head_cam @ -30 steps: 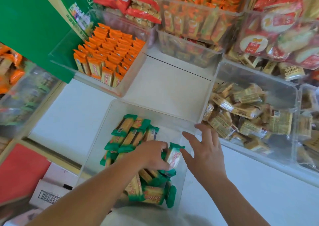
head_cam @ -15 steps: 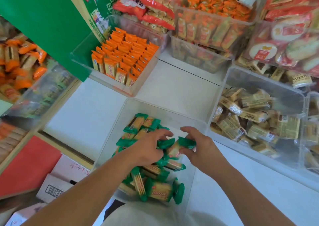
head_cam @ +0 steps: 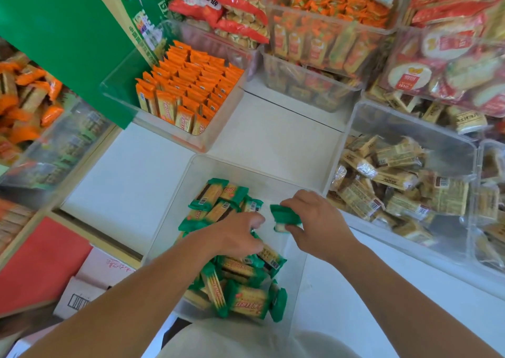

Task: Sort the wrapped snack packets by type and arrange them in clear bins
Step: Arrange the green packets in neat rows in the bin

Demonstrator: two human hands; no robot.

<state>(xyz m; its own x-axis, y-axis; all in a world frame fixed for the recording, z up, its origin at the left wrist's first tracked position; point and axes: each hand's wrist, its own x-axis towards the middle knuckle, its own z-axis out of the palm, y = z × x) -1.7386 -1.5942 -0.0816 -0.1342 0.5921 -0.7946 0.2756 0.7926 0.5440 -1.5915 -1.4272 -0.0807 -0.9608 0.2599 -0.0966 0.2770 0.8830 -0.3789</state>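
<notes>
A green packet (head_cam: 284,215) was pinched between the thumb and fingers of the right hand (head_cam: 318,225), held just above the right part of the near clear bin (head_cam: 198,166). The left hand (head_cam: 240,234) lay beside it, its fingers curled down into the heap of green packets (head_cam: 240,286) that filled the left and near parts of the same bin; whether it gripped any of them could not be told. Further back in that bin, a few more green packets stood in a short row. The bin sat on the white counter (head_cam: 273,136). Behind it and to the left stood the orange bin (head_cam: 117,92), a clear one with orange packets (head_cam: 191,95) packed upright in neat rows. To the right, the right-hand bin (head_cam: 410,119) held loose beige packets (head_cam: 396,182) in a jumble. More bins of snacks were stacked at the back. Below the counter edge on the left lay a cardboard box (head_cam: 90,283)
</notes>
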